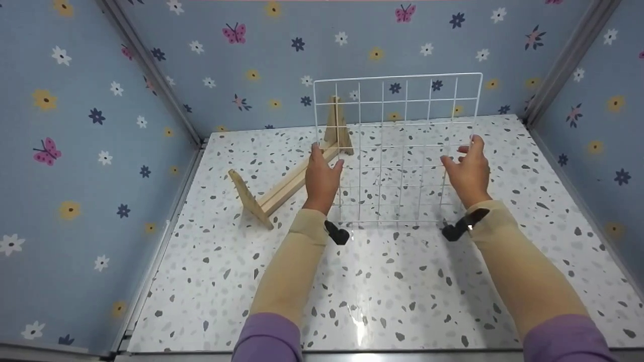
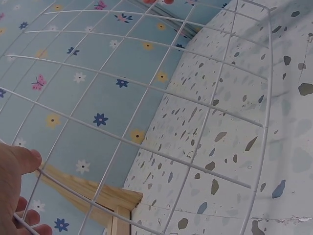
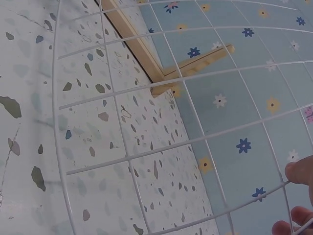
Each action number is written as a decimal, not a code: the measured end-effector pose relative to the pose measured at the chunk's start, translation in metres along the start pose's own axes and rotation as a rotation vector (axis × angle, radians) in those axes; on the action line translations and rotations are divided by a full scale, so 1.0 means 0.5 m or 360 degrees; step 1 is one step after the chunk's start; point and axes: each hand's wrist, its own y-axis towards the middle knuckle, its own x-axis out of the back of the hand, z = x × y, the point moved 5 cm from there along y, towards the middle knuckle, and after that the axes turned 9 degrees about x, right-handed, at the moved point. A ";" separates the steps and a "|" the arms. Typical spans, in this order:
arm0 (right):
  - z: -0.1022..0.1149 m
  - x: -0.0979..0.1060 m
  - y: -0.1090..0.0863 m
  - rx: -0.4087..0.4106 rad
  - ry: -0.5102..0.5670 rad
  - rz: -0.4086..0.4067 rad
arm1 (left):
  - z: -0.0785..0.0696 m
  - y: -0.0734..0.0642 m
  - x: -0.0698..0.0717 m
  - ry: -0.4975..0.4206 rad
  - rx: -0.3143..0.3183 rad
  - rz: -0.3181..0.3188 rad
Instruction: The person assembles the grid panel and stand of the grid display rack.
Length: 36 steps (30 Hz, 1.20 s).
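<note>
A white wire grid panel [image 1: 381,124] stands tilted up between both hands in the head view. My left hand [image 1: 323,180] grips its left edge, thumb in front and fingers curled round the outer wire. On the opposite edge, my right hand [image 1: 469,171] holds the wire the same way. The left wrist view shows the thumb [image 2: 30,159] against the grid wires. In the right wrist view the thumb [image 3: 299,171] and fingertips close round the edge wire. Behind the panel and to its left lies a wooden stand [image 1: 284,190] with two upright end pieces joined by a grooved bar.
The speckled white tabletop [image 1: 241,301] carries the wooden stand. Blue flowered panels rise at the left [image 1: 80,191], back [image 1: 342,50] and right [image 1: 598,146], with grey metal strips at the corners. A metal edge [image 1: 362,356] runs along the front.
</note>
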 end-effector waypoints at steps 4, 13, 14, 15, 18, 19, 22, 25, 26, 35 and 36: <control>-0.003 -0.001 -0.001 0.0030 0.0012 -0.0027 | 0.001 0.001 -0.001 0.0000 -0.0004 -0.0009; -0.005 -0.004 -0.002 0.0078 0.0039 -0.0106 | 0.002 0.005 -0.005 -0.0020 -0.0058 -0.0047; -0.004 -0.005 -0.002 0.0075 0.0046 -0.0110 | 0.002 0.005 -0.005 -0.0024 -0.0067 -0.0055; -0.004 -0.006 -0.002 0.0074 0.0051 -0.0115 | 0.002 0.006 -0.004 -0.0024 -0.0078 -0.0065; -0.001 -0.008 -0.001 0.0080 0.0058 -0.0131 | 0.001 0.006 -0.003 -0.0033 -0.0107 -0.0090; 0.000 -0.008 -0.001 0.0083 0.0060 -0.0136 | 0.001 0.007 -0.002 -0.0045 -0.0116 -0.0096; 0.003 -0.007 0.001 0.0095 0.0054 -0.0155 | 0.001 0.007 -0.003 -0.0059 -0.0135 -0.0109; 0.005 -0.008 0.003 0.0098 0.0058 -0.0170 | 0.003 0.009 -0.004 -0.0080 -0.0145 -0.0129; 0.005 -0.008 0.004 0.0095 0.0062 -0.0175 | 0.004 0.010 -0.004 -0.0078 -0.0149 -0.0139; 0.008 -0.016 0.004 0.0133 0.0090 -0.0251 | 0.006 0.012 -0.004 -0.0096 -0.0201 -0.0196; 0.009 -0.017 0.004 0.0141 0.0089 -0.0259 | 0.006 0.011 -0.004 -0.0098 -0.0207 -0.0202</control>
